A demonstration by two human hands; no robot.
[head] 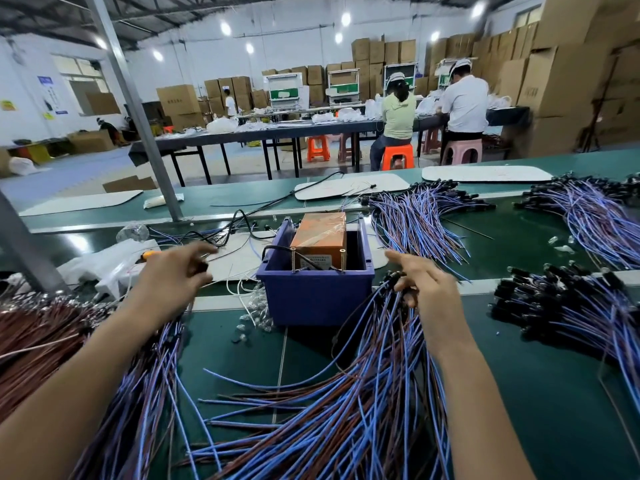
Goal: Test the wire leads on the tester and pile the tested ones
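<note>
One tester (318, 237) (half-hidden in bin (311, 299))

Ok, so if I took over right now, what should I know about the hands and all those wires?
Left hand: fingers curled over the left pile; unclear whether it holds a wire.
Right hand: grips the black plug ends of the middle bundle.
Tester: orange box in the blue bin, between the hands.
Done: cannot tell which piles are tested.
Left: likely the middle bundle, and more piles on the right.
</note>
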